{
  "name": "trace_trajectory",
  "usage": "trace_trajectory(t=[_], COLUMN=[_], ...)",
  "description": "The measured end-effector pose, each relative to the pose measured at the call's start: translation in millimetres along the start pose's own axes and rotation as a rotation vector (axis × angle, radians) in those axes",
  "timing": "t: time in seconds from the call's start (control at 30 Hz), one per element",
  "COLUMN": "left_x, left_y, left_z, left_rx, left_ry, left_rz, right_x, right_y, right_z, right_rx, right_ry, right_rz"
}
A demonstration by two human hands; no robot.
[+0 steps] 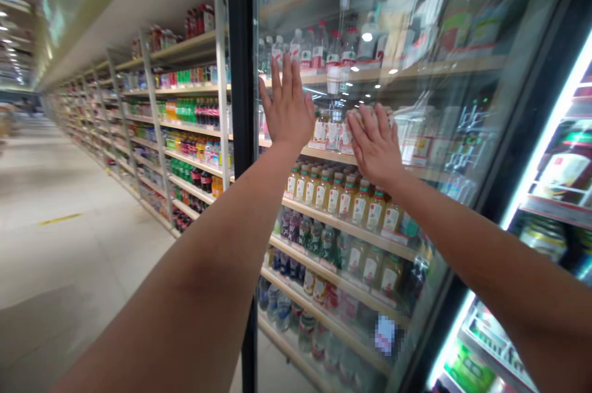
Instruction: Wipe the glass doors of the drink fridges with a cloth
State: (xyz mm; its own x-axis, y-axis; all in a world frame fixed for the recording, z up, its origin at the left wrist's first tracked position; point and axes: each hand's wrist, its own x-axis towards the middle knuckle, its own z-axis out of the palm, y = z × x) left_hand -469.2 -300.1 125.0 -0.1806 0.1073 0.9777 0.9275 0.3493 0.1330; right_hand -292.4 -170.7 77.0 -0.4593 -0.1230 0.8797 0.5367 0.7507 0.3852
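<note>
A tall glass cooler door (467, 91) with a black frame stands swung out in front of me. My left hand (289, 109) lies flat against the glass, fingers straight and slightly spread, with nothing in it. Lower and to the right, my right hand (374, 140) is laid over a pale cloth (391, 114), pressing it to the same pane. Only a thin edge of this cloth shows past the fingertips; the rest is hidden under the hand. Through the glass I see shelves of drinks, among them yellowish bottles (333, 195) with white labels.
Long shelves of bottles (189, 115) run away to the left along a pale floor (60, 257). At the right, the lit cooler interior holds drinks on racks (555, 208). A yellow strip (60, 219) marks the floor. Ceiling lights reflect in the glass.
</note>
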Motion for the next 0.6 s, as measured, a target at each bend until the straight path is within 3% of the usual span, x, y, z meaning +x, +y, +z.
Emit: trace_trajectory(t=[0.1,0.27,0.33,0.47,0.53,0.6], left_x=[5.6,1.7,-23.0,-101.2,-130.4,-143.4], left_y=[-3.6,-17.3,-27.5,-49.1,-56.2,-60.0], left_z=[4.6,3.8,3.2,6.9,9.9,12.2], left_rx=[-0.046,-0.063,-0.069,-0.047,-0.04,-0.033], left_ry=[0.007,-0.016,-0.046,-0.087,-0.094,-0.092], left_rz=[0.001,0.072,0.098,0.098,0.091,0.098], right_x=[13.1,36.5,32.1,2.1,-11.9,-14.6], right_y=[-4.5,-5.4,-9.3,-32.3,-49.5,-62.9], right_z=[-1.7,2.8,8.9,23.5,30.2,35.2], right_rx=[-0.004,0.008,0.024,0.049,0.076,0.109], right_ry=[-0.018,0.06,0.086,0.108,0.077,0.016], right_rz=[-0.014,0.168,0.168,0.163,0.075,-0.131])
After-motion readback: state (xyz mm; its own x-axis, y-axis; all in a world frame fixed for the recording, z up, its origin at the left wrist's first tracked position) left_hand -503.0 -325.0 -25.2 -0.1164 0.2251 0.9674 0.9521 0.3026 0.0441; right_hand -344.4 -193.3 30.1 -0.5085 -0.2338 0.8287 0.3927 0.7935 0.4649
